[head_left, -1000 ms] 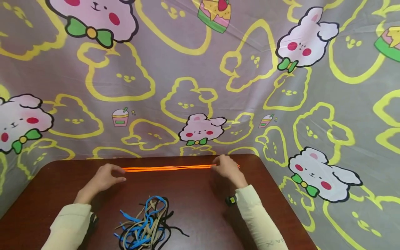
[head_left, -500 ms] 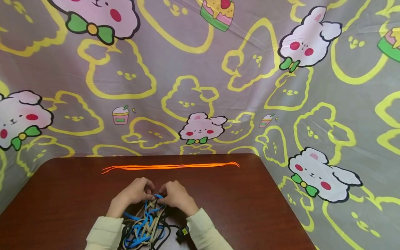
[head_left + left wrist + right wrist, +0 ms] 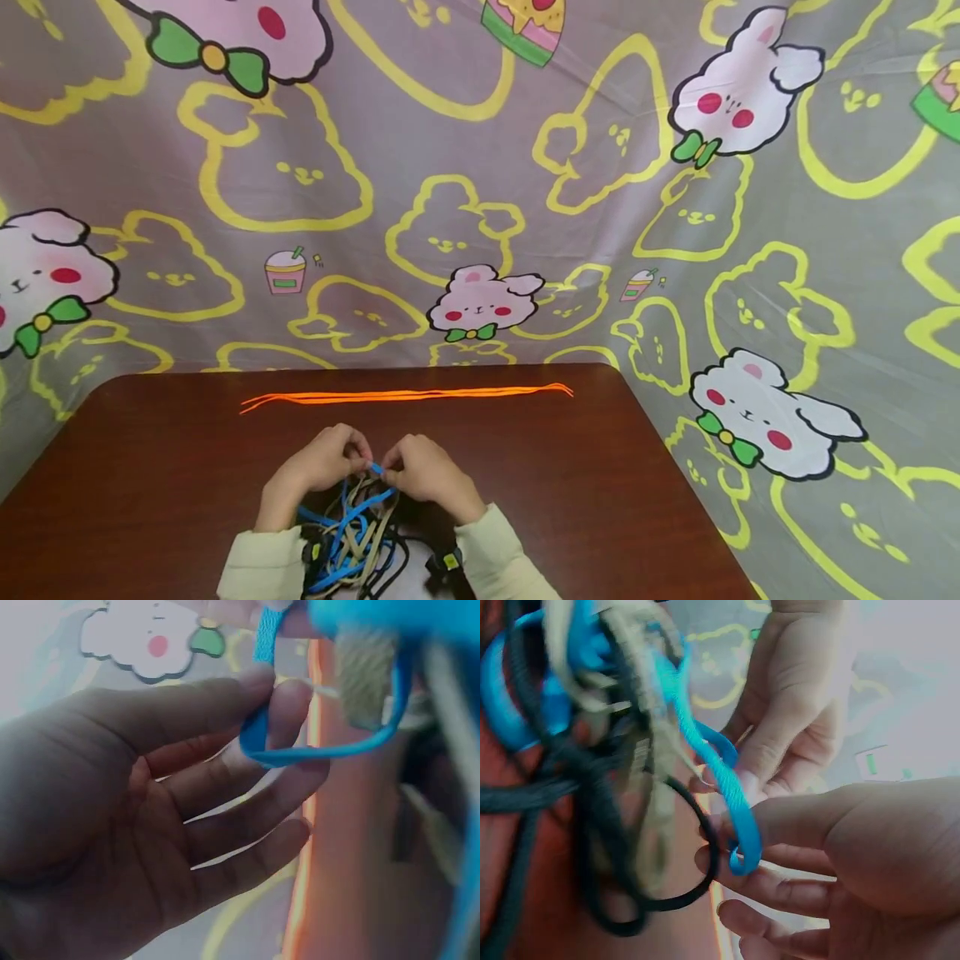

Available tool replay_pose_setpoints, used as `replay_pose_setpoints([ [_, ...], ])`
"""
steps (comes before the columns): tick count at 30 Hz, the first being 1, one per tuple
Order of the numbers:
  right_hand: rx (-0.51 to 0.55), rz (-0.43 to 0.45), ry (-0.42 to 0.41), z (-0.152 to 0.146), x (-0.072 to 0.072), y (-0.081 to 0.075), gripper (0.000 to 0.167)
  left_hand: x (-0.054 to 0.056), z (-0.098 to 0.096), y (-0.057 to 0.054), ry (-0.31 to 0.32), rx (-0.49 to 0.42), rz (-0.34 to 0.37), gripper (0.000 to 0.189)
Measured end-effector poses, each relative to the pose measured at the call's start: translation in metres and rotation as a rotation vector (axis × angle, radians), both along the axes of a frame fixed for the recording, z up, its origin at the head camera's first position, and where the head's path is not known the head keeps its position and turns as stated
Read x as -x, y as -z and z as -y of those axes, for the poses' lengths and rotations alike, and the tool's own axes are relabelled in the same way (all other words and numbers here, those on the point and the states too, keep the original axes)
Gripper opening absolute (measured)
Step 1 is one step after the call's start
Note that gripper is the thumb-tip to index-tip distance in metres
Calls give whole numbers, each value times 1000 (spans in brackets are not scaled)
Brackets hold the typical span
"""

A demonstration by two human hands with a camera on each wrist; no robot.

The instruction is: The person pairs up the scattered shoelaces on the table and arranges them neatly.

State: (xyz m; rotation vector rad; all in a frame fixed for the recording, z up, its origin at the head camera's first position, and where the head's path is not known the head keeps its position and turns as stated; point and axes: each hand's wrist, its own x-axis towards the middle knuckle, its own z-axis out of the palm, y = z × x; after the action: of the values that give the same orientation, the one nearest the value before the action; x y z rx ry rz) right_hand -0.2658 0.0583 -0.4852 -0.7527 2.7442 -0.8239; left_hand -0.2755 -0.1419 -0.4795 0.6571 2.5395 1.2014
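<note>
A tangle of blue, tan and black shoelaces (image 3: 367,542) lies near the table's front, partly hidden by the wrists. At its far edge my left hand (image 3: 326,460) pinches a flat blue shoelace (image 3: 330,754) between thumb and index finger; the lace bends in a loop below that pinch in the left wrist view. Close beside it, my right hand (image 3: 429,473) pinches the blue lace too, its folded end showing at the fingertips in the right wrist view. A black lace (image 3: 705,881) curves past the right fingers.
Several orange shoelaces (image 3: 405,396) lie side by side in a straight line along the back of the brown table (image 3: 585,500). A patterned cloth (image 3: 465,125) hangs behind the table and along its right side.
Both hands have left the orange laces and come forward and inward to the tangle. Over the last half second they stay there, with the blue lace now drawn between their fingertips.
</note>
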Motion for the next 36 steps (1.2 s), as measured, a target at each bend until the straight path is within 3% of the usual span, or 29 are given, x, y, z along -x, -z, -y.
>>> replay_pose_setpoints([
  [5, 14, 30, -24, -1, -9, -22, 9, -7, 6, -22, 6, -17, -8, 7],
  [9, 36, 85, -98, -6, -18, -40, 12, -15, 5, -39, 9, -21, -25, 7],
  [16, 52, 25, -183, -20, -35, -72, 14, -23, 0, -57, 5, -50, -78, 9],
  [23, 145, 59, -92, -39, -42, -91, 16, -34, -1, -71, -54, -47, -154, 9],
  [36, 263, -39, 23, -78, -48, -111, 14, -59, -6, -98, -125, -51, -278, 8],
])
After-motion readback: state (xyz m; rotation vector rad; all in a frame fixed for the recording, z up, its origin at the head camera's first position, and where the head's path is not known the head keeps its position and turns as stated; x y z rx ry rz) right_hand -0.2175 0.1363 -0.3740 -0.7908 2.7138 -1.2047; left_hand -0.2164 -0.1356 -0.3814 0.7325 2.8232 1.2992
